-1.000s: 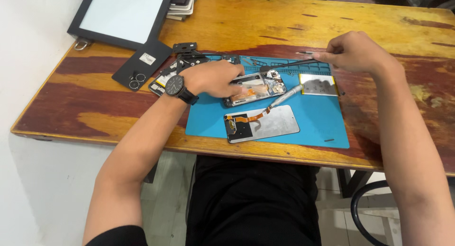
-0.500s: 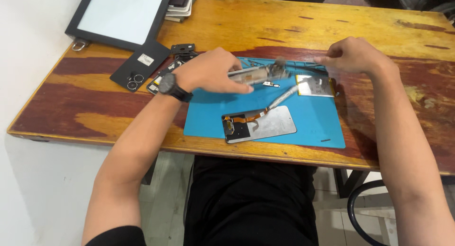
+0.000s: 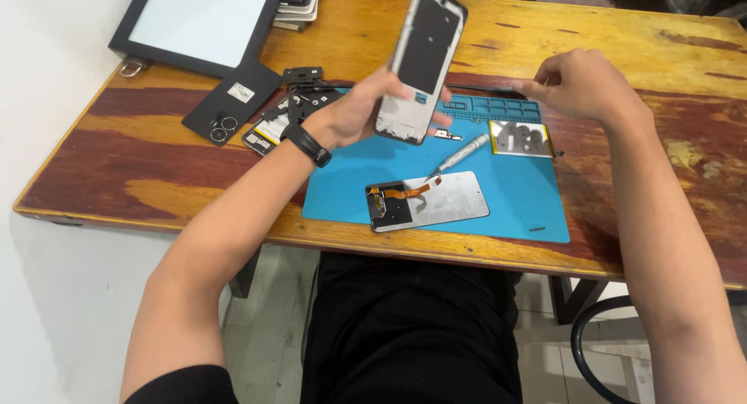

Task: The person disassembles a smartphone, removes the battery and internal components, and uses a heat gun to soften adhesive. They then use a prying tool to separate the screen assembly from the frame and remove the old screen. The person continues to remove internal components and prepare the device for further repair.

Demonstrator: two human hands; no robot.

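Observation:
My left hand (image 3: 354, 112) grips an opened phone body (image 3: 420, 62) by its lower end and holds it raised and tilted above the blue work mat (image 3: 513, 194). A black watch sits on that wrist. My right hand (image 3: 583, 85) hovers over the mat's far right edge, its fingers pinched on a thin black tool (image 3: 486, 87) that points left. On the mat lie a detached phone screen (image 3: 440, 206) with an orange flex cable, a silver screwdriver (image 3: 465, 150) and a flat battery (image 3: 521, 137).
A black back cover with camera rings (image 3: 231, 101) and loose phone parts (image 3: 272, 128) lie left of the mat on the wooden table (image 3: 156, 178). A black-framed white panel (image 3: 198, 19) rests at the far left corner. A chair's curved rail (image 3: 591, 349) shows at lower right.
My left hand has lifted the phone body off the mat and turned it upright. My right hand has stayed near the mat's far edge with the thin tool.

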